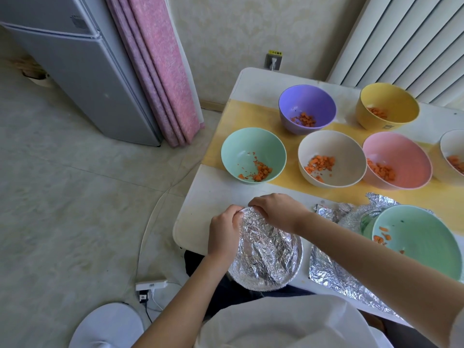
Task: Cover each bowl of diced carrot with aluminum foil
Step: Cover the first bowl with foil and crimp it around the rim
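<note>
A bowl covered with crinkled aluminum foil (268, 257) sits at the table's near left corner. My left hand (223, 232) grips the foil at the bowl's left rim. My right hand (276, 209) pinches the foil at the far rim, right beside my left thumb. Several uncovered bowls hold diced carrot: a mint bowl (253, 156), a purple bowl (307, 109), a yellow bowl (388, 109), a beige bowl (331, 159), a pink bowl (399, 162) and a large mint bowl (421, 242) at the near right.
Loose foil sheets (336, 275) lie under and behind the large mint bowl. A white bowl (454, 156) with carrot is cut off at the right edge. The white table (213, 197) carries a yellow runner. A fridge, pink curtain and floor power strip (150, 286) are left.
</note>
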`<state>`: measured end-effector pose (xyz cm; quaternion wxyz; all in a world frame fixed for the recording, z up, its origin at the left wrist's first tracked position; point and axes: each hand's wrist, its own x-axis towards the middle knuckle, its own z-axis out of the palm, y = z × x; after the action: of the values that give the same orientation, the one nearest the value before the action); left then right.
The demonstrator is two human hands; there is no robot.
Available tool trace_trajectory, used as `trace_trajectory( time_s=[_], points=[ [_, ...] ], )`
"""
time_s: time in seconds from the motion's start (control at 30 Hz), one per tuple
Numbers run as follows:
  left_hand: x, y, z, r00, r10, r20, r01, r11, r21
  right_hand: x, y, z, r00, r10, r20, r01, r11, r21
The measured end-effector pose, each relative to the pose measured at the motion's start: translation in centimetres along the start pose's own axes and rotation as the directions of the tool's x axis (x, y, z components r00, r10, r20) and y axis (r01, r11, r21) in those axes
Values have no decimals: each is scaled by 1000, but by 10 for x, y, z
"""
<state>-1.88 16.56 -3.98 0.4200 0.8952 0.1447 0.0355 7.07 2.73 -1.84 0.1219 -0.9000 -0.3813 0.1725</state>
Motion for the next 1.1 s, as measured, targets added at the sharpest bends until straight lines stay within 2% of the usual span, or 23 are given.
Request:
trace_trajectory(
  time_s=[0.1, 0.27, 0.37, 0.47, 0.7, 0.77, 0.9, 1.0, 1.1],
  points=[
    [-1, 2, 2, 1000, 11, 3, -11, 1000, -19, 3, -6, -1, 1000, -27, 6, 27, 1000, -8],
    [-3, -2, 3, 1000, 7, 24, -7, 999, -31, 3, -9, 3, 998, -32, 45, 39, 986, -162],
    [-4, -4, 3, 1000, 20, 22, -19, 1000, -23, 1, -4, 6, 997, -76, 23, 78, 988, -134],
    [-4, -5, 4, 1000, 20, 20, -20, 1000, -12, -4, 0, 5, 1000, -31, 1, 31, 998, -55],
    [-1, -2, 3, 992, 57, 113, -56, 998, -17, -9, 5, 4, 1000, 15, 26, -12, 995, -102],
    [2, 0, 4, 983, 68, 168, -63, 998, -31, -12, 8, 4, 999, 33, 22, -32, 998, -50],
    [5, 2, 4, 984, 58, 171, -56, 998, -22, -25, 12, 5, 992, 124, -10, -119, 970, 211],
    [6, 4, 3, 983, 59, 171, -59, 998, -5, -36, 17, 7, 979, 203, 6, -198, 949, 244],
    [7, 6, 4, 982, 64, 176, -67, 998, 7, -36, 18, 8, 974, 224, -13, -214, 943, 254]
  ],
)
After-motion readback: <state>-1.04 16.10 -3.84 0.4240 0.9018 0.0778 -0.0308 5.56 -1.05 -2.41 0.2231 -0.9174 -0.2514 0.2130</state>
